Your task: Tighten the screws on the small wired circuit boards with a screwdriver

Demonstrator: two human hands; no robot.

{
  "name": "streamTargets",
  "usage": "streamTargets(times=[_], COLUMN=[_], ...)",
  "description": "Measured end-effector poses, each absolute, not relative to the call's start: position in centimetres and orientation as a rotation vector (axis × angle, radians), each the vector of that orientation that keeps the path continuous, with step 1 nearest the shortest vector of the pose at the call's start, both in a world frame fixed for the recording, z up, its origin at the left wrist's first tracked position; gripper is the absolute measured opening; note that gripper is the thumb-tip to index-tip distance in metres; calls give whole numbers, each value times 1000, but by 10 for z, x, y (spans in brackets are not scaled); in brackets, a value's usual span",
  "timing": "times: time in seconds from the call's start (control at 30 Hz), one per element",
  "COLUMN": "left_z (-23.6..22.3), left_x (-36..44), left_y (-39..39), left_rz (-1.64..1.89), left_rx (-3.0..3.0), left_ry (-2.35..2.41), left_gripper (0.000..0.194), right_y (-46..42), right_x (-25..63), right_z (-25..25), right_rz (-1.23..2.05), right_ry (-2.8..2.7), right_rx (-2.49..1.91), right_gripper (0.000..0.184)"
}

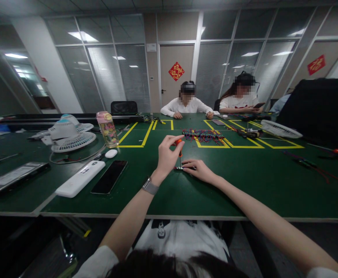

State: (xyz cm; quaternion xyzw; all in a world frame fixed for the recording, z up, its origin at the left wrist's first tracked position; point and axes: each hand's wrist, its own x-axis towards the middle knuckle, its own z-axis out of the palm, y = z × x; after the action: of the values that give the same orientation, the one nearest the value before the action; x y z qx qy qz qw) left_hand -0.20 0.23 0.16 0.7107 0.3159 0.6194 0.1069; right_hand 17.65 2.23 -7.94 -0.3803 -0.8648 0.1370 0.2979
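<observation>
My left hand (168, 153) is wrapped round the orange-red handle of a screwdriver (179, 142), which stands upright with its thin shaft pointing down. The shaft's tip meets a small circuit board (179, 168) lying on the green table (157, 200). My right hand (199, 170) rests low at the board's right side, its fingers closed on that edge. Part of the board is hidden under those fingertips, and its details are too small to make out.
Beyond my hands lies a row of boards with red and blue wires (205, 136). To my left are a black phone (110, 177), a white power bank (81, 179), a bottle (107, 129) and a fan (70, 139). Across the table sit two people; a dark screen (325, 112) stands right.
</observation>
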Motion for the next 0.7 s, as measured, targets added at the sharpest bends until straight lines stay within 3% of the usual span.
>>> streamTargets(times=[0.23, 0.4, 0.6, 0.7], left_z=[0, -1, -1, -1], left_x=[-2, -2, -2, -2], left_y=[4, 4, 6, 6], left_rz=[1720, 1808, 1717, 1749], left_rx=[2078, 2068, 2099, 2101], left_ry=[839, 949, 885, 937], left_gripper=[31, 22, 32, 26], right_y=[22, 23, 23, 22], right_x=[177, 177, 177, 176], right_z=[-80, -81, -80, -80], right_rz=[383, 382, 375, 375], right_ry=[-2281, -2290, -2287, -2287], right_rx=[-1009, -1004, -1002, -1010], right_gripper=[24, 24, 23, 23])
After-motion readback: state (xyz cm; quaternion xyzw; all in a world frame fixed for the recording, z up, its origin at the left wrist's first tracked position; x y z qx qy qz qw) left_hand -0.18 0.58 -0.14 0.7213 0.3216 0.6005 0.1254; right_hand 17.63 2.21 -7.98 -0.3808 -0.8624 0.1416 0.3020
